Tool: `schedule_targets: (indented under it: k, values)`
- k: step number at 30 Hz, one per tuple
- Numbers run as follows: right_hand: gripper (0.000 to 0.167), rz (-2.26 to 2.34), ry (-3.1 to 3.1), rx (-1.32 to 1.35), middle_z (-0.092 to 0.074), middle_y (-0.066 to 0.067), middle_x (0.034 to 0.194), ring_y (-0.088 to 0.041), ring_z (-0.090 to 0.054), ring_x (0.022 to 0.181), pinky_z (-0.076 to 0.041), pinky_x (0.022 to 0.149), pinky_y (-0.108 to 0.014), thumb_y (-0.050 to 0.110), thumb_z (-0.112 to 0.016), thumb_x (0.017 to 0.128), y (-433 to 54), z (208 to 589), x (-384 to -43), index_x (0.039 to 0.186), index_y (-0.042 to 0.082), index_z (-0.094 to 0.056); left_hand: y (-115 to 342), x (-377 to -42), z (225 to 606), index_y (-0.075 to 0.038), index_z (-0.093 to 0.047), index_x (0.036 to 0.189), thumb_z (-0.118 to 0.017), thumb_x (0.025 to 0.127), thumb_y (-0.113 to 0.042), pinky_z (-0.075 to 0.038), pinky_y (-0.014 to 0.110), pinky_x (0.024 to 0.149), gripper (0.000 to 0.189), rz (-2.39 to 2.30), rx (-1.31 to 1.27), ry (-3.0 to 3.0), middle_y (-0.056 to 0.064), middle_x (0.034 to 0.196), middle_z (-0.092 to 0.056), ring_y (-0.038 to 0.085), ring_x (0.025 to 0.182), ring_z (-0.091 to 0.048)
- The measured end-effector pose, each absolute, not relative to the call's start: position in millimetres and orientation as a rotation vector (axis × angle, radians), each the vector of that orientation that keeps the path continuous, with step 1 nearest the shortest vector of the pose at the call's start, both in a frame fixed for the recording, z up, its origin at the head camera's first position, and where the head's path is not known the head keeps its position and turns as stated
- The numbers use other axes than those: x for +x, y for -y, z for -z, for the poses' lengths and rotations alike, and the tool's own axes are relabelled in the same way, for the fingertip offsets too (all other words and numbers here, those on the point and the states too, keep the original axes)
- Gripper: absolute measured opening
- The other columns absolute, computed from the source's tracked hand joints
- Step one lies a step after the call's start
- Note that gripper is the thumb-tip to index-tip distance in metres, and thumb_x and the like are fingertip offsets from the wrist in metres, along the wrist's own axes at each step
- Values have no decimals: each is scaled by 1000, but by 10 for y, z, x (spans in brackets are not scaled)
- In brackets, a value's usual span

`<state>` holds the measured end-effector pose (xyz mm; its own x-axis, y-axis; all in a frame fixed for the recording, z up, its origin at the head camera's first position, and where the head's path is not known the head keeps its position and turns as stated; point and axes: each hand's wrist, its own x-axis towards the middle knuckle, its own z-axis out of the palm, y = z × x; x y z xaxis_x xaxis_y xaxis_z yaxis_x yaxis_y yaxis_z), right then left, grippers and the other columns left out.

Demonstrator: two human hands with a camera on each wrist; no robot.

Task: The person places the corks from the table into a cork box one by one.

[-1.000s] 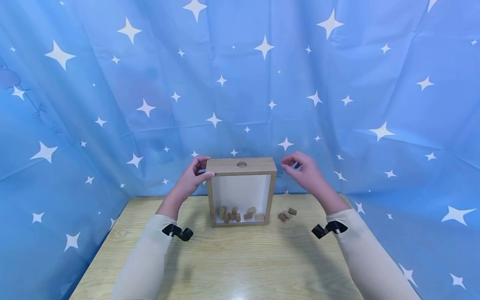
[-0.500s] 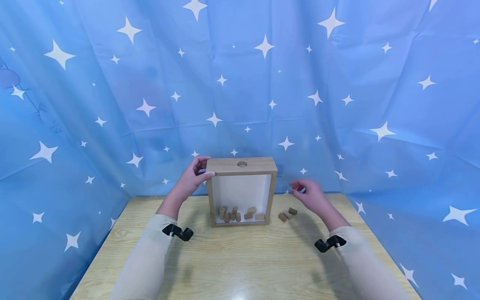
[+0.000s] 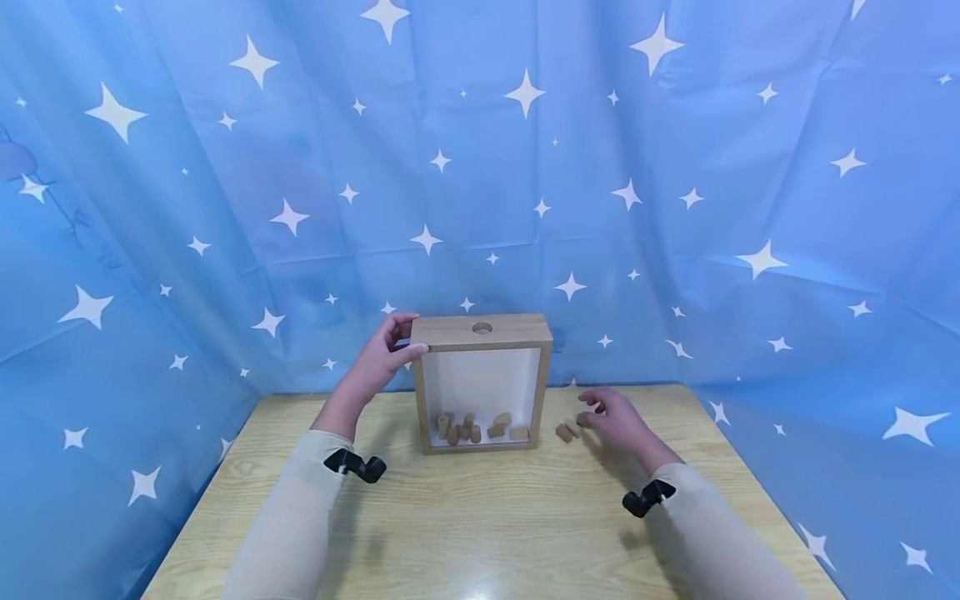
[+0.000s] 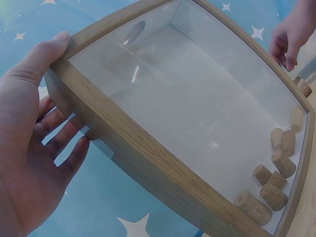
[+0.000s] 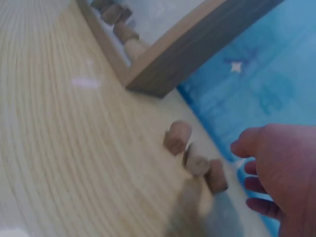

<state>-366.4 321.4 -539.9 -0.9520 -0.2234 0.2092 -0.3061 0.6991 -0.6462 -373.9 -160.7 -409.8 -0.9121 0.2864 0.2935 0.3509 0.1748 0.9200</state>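
Note:
A shallow wooden box (image 3: 517, 330) with a clear front and a round hole in its top stands upright on the table. Several corks (image 4: 284, 163) lie along its bottom. My left hand (image 3: 377, 362) grips the box's upper left corner, thumb on the front edge and fingers behind. To the right of the box lie three loose corks (image 5: 197, 164), close together. Just above them is my right hand (image 3: 615, 419), fingers bent loosely and apart from the corks in the right wrist view. In the head view that hand hides the rightmost cork.
The wooden table (image 3: 450, 517) ends at a blue curtain (image 3: 480, 167) with white stars, close behind the box. Another stretch of curtain hangs along each side. Black camera mounts sit on both wrists.
My right hand has come down from beside the box's top to the loose corks on the table. The left hand and the box have stayed in place.

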Motion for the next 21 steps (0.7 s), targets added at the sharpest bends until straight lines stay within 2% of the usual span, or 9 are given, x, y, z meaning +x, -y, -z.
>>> schedule_targets:
  k: [4, 8, 13, 18, 21]
  values:
    - [40, -1106, 2787, 432, -65, -33, 133, -42, -67, 114, -57, 96, -58, 10, -75, 106, -3233, 5523, -3683, 140, -9, -67, 1597, -3746, 4097, -13, -46, 160, -78, 106, -31, -43, 60, 117, 65, 1892, -643, 2365, 20, 154, -50, 45, 146, -46]
    - [38, -1069, 2760, 494, -66, -29, 125, -43, -70, 112, -58, 97, -60, 6, -74, 106, -3238, 5621, -3710, 139, -11, -67, 1597, -3743, 4093, -14, -46, 159, -79, 105, -32, -44, 61, 116, 66, 1896, -644, 2362, 20, 153, -51, 46, 144, -47]
    - [29, -1014, 2738, 558, -67, -19, 115, -33, -69, 104, -58, 94, -52, -1, -72, 104, -3233, 5695, -3724, 132, -9, -72, 1599, -3727, 4086, -15, -47, 159, -80, 105, -34, -45, 58, 115, 66, 1877, -651, 2364, 18, 152, -51, 43, 143, -48]
    - [23, -1028, 2796, 504, -65, -10, 109, -21, -61, 95, -54, 86, -42, 4, -68, 108, -3236, 5714, -3701, 129, -2, -76, 1598, -3725, 4101, -17, -47, 158, -81, 104, -35, -48, 56, 113, 66, 1877, -654, 2359, 16, 150, -53, 43, 140, -50]
    - [24, -1060, 2817, 462, -64, -9, 106, -20, -58, 90, -51, 82, -41, 5, -68, 109, -3237, 5718, -3682, 131, -1, -75, 1601, -3733, 4115, -16, -47, 158, -80, 104, -34, -49, 54, 113, 66, 1876, -657, 2361, 16, 150, -54, 44, 140, -51]
